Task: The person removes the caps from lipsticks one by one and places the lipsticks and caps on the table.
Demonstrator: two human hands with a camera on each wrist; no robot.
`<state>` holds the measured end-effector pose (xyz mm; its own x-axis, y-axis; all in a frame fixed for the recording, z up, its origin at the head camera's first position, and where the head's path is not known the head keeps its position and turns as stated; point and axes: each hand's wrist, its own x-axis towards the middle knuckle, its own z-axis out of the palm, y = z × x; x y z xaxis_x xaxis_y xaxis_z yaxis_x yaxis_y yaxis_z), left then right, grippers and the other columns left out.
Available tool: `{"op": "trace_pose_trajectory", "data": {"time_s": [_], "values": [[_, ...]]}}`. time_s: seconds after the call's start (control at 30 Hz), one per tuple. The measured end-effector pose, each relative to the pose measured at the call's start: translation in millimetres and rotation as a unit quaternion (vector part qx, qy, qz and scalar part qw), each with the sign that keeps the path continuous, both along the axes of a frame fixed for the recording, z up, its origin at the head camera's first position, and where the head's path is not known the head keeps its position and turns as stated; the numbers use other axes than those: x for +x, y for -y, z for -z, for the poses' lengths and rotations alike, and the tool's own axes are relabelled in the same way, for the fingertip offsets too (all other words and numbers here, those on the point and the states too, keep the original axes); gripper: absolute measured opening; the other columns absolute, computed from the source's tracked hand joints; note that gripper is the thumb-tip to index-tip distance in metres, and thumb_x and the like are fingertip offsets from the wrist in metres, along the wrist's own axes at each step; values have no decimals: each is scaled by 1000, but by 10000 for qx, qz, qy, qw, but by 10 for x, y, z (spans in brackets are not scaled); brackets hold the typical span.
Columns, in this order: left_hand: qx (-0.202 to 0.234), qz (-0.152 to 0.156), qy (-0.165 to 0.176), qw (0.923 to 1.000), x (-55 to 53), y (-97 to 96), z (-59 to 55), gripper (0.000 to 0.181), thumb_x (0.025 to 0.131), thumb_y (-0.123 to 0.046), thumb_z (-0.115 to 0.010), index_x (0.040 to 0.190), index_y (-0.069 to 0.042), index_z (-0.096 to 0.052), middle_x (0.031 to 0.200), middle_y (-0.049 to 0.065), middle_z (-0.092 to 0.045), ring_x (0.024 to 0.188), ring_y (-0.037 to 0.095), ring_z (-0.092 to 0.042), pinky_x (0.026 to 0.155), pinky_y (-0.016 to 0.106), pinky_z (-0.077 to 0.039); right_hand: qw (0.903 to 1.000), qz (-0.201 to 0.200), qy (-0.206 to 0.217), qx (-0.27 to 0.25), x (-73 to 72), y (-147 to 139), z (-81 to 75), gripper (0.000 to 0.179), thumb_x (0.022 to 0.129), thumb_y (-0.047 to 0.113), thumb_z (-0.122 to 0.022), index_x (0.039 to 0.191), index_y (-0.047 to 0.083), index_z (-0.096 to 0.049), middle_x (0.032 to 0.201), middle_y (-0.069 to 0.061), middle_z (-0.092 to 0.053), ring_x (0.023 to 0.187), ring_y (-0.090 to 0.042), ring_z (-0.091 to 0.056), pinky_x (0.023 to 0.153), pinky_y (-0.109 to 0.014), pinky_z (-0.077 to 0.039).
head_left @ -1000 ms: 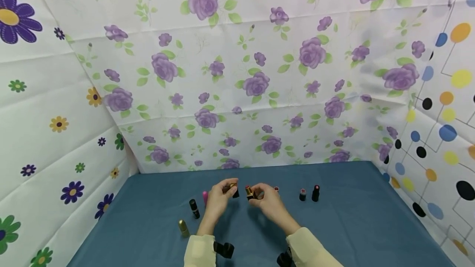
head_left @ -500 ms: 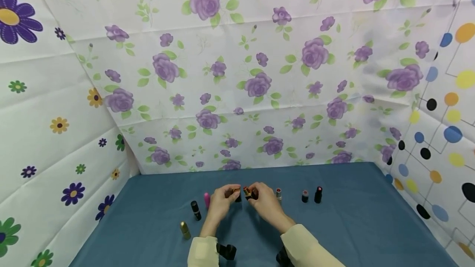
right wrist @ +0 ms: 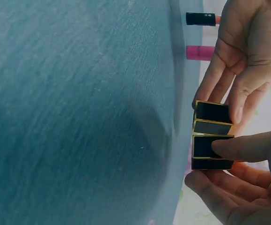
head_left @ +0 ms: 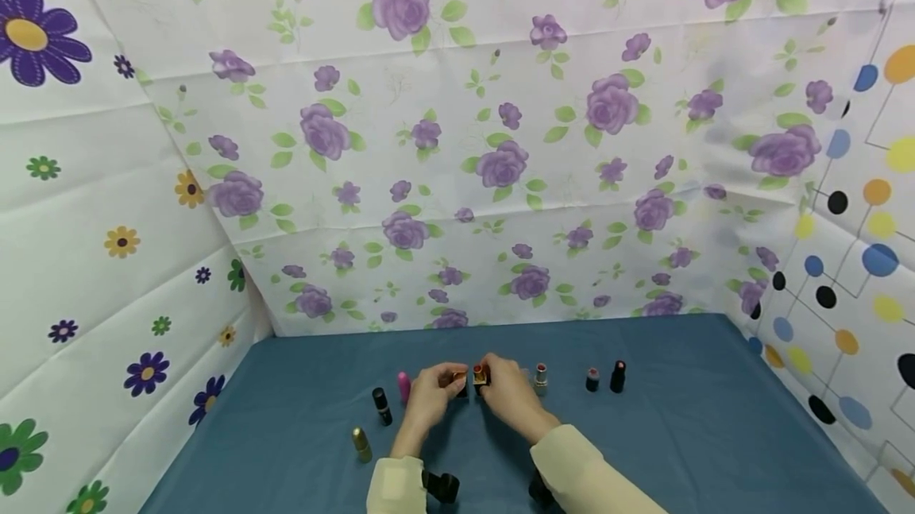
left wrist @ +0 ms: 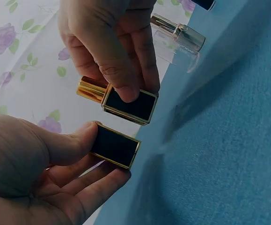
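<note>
My left hand (head_left: pixel 429 401) pinches a black rectangular lipstick cap (left wrist: pixel 116 145) with gold edging between thumb and fingers. My right hand (head_left: pixel 509 392) grips the matching black lipstick base (left wrist: pixel 131 106), whose gold inner tube (left wrist: pixel 92 89) sticks out. In the head view the lipstick stands roughly upright, and a reddish tip (head_left: pixel 478 369) shows at its top. Cap and base are held side by side just above the cloth. A narrow gap separates them in the left wrist view; the right wrist view shows them nearly touching.
Left on the blue cloth (head_left: pixel 286 434) stand a pink lipstick (head_left: pixel 404 387), a black one (head_left: pixel 382 406) and a gold one (head_left: pixel 361 444). Rightward are a silvery uncapped lipstick (head_left: pixel 541 379), a short black piece (head_left: pixel 592 380) and a black uncapped lipstick (head_left: pixel 618 376). Flowered fabric (head_left: pixel 465 180) hangs behind.
Both hands have come closer together and slightly lower. The lipstick in the right hand has turned from tilted to more upright, and the silvery lipstick behind that hand has come into view.
</note>
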<state>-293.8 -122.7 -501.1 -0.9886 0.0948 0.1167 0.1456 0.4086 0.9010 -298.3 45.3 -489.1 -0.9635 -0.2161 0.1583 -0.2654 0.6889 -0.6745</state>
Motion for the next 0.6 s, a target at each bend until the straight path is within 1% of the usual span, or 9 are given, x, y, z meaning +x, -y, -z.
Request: {"op": "trace_pose_trajectory", "data": {"time_s": [0.13, 0.23, 0.43, 0.6], "values": [[-2, 59, 145, 9999, 20, 14, 35, 24, 100, -4, -69, 123, -4, -75, 117, 15, -73, 104, 30, -69, 83, 41, -60, 9999, 15, 126, 68, -12, 32, 42, 24, 91, -7, -74, 112, 1, -68, 95, -11, -69, 82, -26, -69, 69, -42, -59], [-13, 85, 117, 9999, 33, 14, 48, 24, 100, -4, -69, 123, -3, -75, 117, 15, -73, 104, 30, -70, 82, 42, -60, 9998, 39, 120, 131, -15, 34, 79, 23, 90, -9, -73, 110, 1, -68, 92, -10, -68, 79, -24, -68, 68, -41, -58], [113, 172, 135, 9997, 28, 2, 66, 24, 99, -4, -70, 123, -2, -75, 116, 16, -73, 101, 29, -69, 81, 42, -59, 9998, 47, 0, 175, -33, 12, 118, 22, 90, -7, -75, 108, 2, -68, 90, -9, -68, 77, -23, -67, 67, -41, -57], [149, 142, 150, 9997, 26, 9, 81, 24, 99, -3, -70, 122, -3, -76, 117, 16, -73, 102, 30, -69, 81, 42, -59, 9998, -22, 28, 189, -45, 23, 138, 22, 90, -6, -76, 109, 3, -68, 90, -9, -68, 77, -23, -67, 67, -41, -58]]}}
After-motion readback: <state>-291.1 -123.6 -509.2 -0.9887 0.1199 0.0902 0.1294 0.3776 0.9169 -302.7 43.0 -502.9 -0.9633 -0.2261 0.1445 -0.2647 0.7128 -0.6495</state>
